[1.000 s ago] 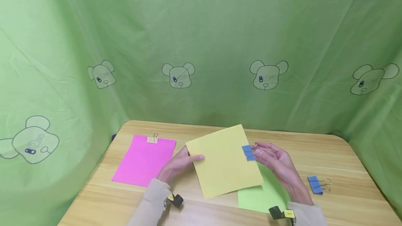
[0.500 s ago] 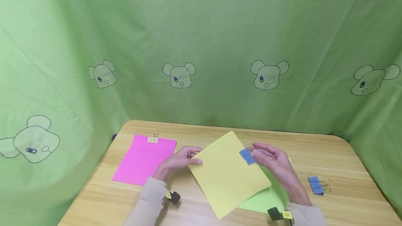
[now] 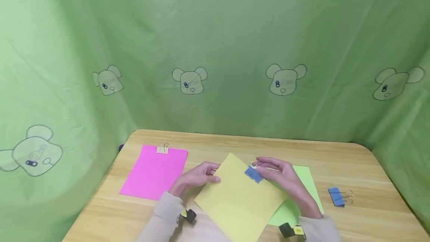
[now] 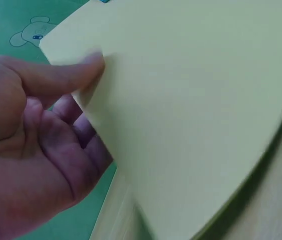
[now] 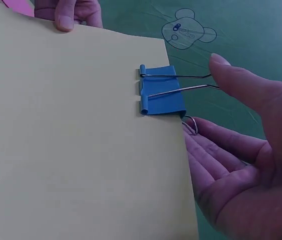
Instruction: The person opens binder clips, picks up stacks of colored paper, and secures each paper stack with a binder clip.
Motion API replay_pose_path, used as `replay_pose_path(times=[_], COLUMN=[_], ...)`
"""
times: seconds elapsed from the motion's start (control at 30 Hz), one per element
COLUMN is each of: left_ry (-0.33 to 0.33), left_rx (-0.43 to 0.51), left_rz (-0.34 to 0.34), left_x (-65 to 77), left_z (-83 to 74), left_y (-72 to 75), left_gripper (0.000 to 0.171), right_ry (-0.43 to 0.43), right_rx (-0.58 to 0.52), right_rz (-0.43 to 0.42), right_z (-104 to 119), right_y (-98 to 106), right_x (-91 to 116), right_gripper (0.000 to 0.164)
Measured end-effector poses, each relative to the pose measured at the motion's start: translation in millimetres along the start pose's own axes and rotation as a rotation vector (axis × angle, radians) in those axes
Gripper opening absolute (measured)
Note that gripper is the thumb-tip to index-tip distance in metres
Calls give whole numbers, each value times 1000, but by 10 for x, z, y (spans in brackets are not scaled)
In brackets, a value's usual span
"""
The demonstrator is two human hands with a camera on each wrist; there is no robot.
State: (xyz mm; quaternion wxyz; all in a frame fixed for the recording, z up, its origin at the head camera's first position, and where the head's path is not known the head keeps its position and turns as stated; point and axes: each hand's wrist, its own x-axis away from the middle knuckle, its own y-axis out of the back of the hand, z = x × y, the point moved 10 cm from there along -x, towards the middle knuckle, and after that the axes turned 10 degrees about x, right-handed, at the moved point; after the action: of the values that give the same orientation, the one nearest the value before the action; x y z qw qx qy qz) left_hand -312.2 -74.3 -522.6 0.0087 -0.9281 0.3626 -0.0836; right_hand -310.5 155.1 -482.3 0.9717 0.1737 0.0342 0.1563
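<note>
My left hand (image 3: 198, 177) pinches a yellow sheet of paper (image 3: 240, 204) by its left edge, thumb on top and fingers underneath. The sheet is held up over the table, turned with one corner toward the back. On its upper right edge sits a blue binder clip (image 3: 254, 174), its jaws closed over the edge. My right hand (image 3: 285, 176) holds that clip by its wire handles. In the right wrist view the thumb (image 5: 238, 82) is at the end of the upper handle, and the fingers (image 5: 226, 147) lie behind the lower one.
A pink sheet (image 3: 152, 173) with a pale yellow binder clip (image 3: 162, 150) lies at the left. Partly covered by the right arm and the yellow sheet is a green sheet (image 3: 307, 182). Another blue binder clip (image 3: 336, 197) rests farther right. A green curtain (image 3: 231, 115) stands behind the table.
The yellow sheet has turned clockwise and come lower and nearer. My right hand has moved left together with the blue binder clip, uncovering more of the green sheet.
</note>
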Motion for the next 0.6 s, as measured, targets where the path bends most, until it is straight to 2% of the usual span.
replay_pose_path(times=[0.1, 0.23, 0.37, 0.47, 0.6], left_ry=[-16, -35, -14, 45, 69], left_rx=[-21, -42, -8, 84, 111], left_rz=[-14, -48, -114, -180, -258], left_x=[8, 42, 91, 155, 238], left_z=[-23, -55, -35, 30, 57], left_y=[13, 85, 214, 318, 470], left_gripper=[37, 38, 37, 37, 39], right_ry=[-4, -16, -12, 8, 31], right_rx=[21, 50, 100, 189, 313], right_rz=[9, -9, -45, -78, -131], right_z=[19, 45, 46, 58, 80], right_y=[-23, 52, 250, 439, 699], right_x=[7, 35, 93, 156, 258], right_gripper=[51, 56, 57, 55, 52])
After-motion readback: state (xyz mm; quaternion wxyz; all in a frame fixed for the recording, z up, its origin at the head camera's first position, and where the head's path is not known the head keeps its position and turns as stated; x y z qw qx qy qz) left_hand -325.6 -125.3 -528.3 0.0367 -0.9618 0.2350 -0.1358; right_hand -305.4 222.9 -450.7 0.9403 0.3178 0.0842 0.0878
